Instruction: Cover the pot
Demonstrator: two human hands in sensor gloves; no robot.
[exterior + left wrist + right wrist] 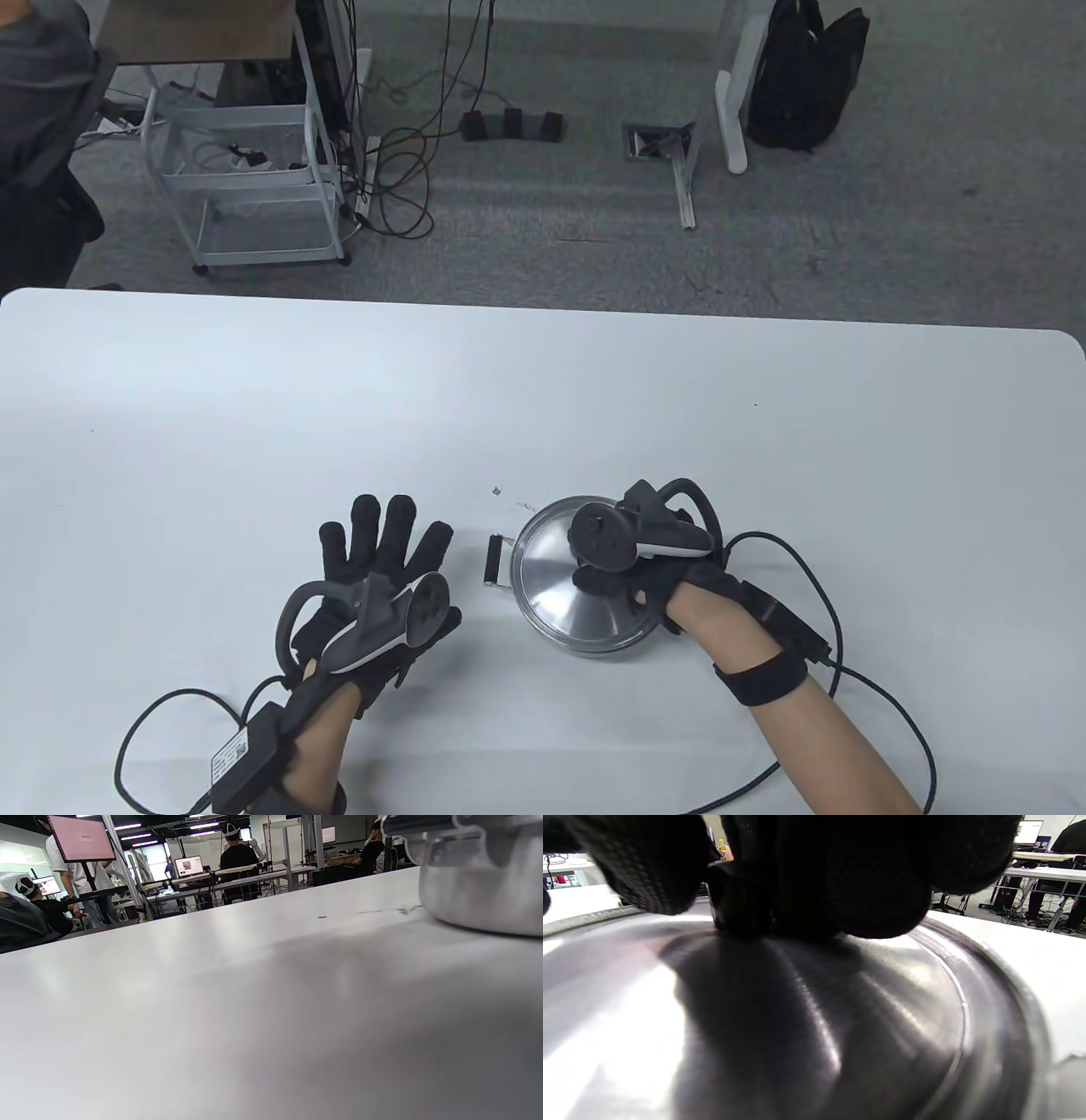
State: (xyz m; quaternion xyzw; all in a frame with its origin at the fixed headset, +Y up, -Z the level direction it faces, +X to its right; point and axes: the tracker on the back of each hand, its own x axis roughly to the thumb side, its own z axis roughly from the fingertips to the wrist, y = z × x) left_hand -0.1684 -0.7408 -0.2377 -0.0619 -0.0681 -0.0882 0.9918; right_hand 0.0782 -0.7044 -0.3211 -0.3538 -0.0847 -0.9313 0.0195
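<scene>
A steel pot point(585, 647) stands on the white table point(543, 382) near the front, with a black side handle point(491, 561) on its left. A shiny steel lid point(560, 594) lies on top of it. My right hand point(607, 581) is over the lid's middle and grips its black knob point(738, 908); in the right wrist view the gloved fingers point(874, 891) wrap the knob just above the lid point(797, 1018). My left hand point(382, 552) lies flat on the table left of the pot, fingers spread, holding nothing. The left wrist view shows the pot's wall point(483, 887) at the right.
Cables from both gloves trail to the table's front edge point(747, 781). Small dark specks point(496, 490) lie on the table behind the pot. Beyond the far edge stand a white wire cart point(254, 170) and a desk leg point(730, 119).
</scene>
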